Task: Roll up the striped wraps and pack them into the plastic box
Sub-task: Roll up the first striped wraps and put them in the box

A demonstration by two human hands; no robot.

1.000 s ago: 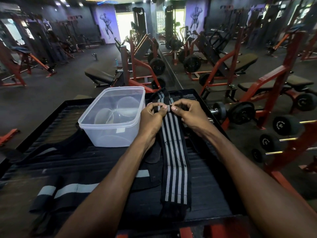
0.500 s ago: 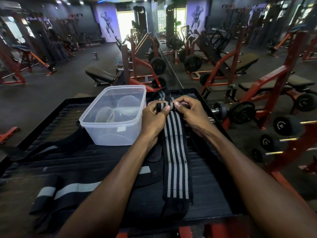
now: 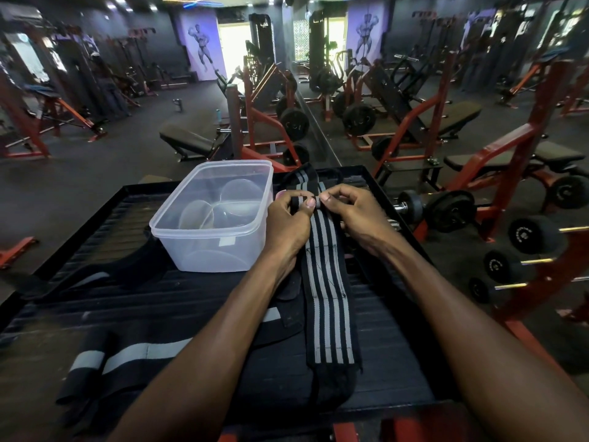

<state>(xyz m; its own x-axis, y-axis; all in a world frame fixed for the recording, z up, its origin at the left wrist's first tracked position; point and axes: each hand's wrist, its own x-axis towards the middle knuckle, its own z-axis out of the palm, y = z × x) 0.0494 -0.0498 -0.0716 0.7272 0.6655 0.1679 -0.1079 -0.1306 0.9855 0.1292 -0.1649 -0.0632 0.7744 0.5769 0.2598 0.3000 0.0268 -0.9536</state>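
A black wrap with grey stripes (image 3: 328, 301) lies lengthwise on the black tray (image 3: 95, 282), its far end turned into a small roll. My left hand (image 3: 288, 223) and my right hand (image 3: 353, 212) pinch that roll from either side with thumbs and fingertips. A clear plastic box (image 3: 212, 218) stands just left of my left hand, open at the top and holding no wraps. A second striped wrap (image 3: 301, 180) lies beyond my hands at the tray's far edge. Another black wrap with a wide grey band (image 3: 127, 355) lies at the near left, partly under my left forearm.
Dark straps (image 3: 89, 277) lie on the tray left of the box. A rack of dumbbells (image 3: 529, 234) stands close on the right. Red weight benches (image 3: 462, 113) and machines fill the gym floor beyond the tray.
The rolled end of the striped wrap has grown a little thicker under my fingers. Both hands stay at the far end of the wrap.
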